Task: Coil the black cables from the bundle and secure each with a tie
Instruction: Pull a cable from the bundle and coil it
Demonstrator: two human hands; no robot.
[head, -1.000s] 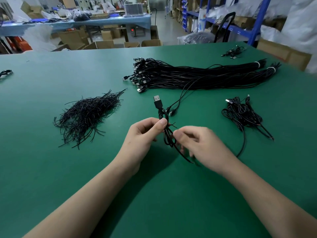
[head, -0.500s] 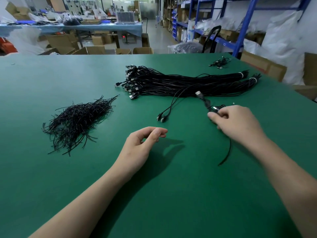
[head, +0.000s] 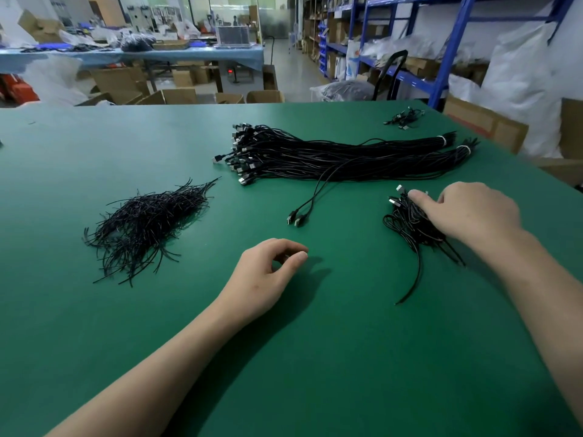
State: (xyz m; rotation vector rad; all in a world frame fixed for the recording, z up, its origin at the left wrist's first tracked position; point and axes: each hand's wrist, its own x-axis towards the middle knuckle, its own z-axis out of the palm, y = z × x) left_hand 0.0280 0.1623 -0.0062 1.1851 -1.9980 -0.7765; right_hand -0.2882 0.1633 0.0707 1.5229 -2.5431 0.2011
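Black coiled cables point(head: 408, 223) half hidden under right hand point(head: 470, 212); grip unclear.

Black cables point(head: 331, 156) — green table point(head: 315, 357)

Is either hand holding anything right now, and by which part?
Left hand holds nothing. Right hand lies on the pile of coiled cables, thumb near the plug ends; its fingers are hidden, so a grip cannot be told.

Matt green table top point(head: 347, 357), faintly glossy black plastic cables point(head: 331, 156) with bright metal plugs point(head: 243, 181), thin shiny ties point(head: 142, 222)
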